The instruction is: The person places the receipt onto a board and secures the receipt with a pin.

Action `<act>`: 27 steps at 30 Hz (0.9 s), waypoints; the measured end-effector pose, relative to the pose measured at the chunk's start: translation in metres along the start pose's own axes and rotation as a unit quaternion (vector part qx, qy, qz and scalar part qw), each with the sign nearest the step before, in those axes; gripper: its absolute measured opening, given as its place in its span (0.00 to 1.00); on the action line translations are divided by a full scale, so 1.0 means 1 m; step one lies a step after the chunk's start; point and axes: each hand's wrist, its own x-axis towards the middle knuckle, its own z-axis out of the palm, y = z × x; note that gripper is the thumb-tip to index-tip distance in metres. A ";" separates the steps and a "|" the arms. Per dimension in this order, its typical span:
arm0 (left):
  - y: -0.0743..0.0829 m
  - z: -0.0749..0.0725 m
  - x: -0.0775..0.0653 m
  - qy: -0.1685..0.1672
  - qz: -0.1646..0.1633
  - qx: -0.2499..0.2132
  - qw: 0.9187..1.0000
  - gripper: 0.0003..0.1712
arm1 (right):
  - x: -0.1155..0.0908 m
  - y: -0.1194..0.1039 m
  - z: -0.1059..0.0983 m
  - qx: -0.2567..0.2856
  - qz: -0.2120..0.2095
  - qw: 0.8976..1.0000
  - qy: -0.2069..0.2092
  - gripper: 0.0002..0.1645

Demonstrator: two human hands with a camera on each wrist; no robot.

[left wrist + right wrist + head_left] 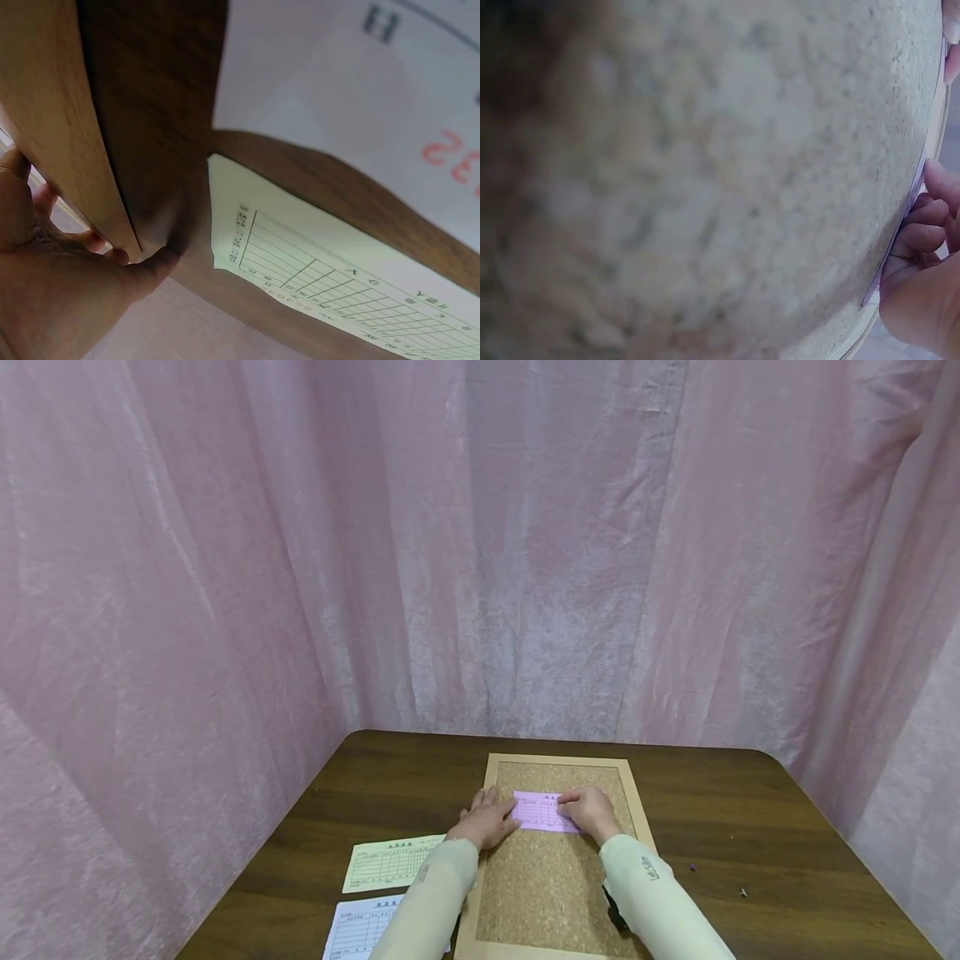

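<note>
Currently: thin pink paper slip [536,811] flat on grainy rect. cork board [551,885], wood-framed; L grip [486,822] spread at slip's L edge, R grip [590,812] curled over R end, can't tell if pinching.

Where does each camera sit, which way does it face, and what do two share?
Head: worn there, facing forward and down at a tan wood-framed rectangular cork board and purple rectangular paper form; left hand, right hand, pale sleeves.
Left wrist: worn there, facing the board's frame and a pale green rectangular paper form; left hand at lower left.
Right wrist: worn there, looking close across the board; right hand at right edge, more fingertips above.
Head and left wrist share the green form.
</note>
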 end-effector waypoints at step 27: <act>0.003 -0.005 -0.002 -0.003 0.001 0.005 1.000 0.30 | 0.004 -0.002 0.006 0.054 0.015 0.998 0.027 0.10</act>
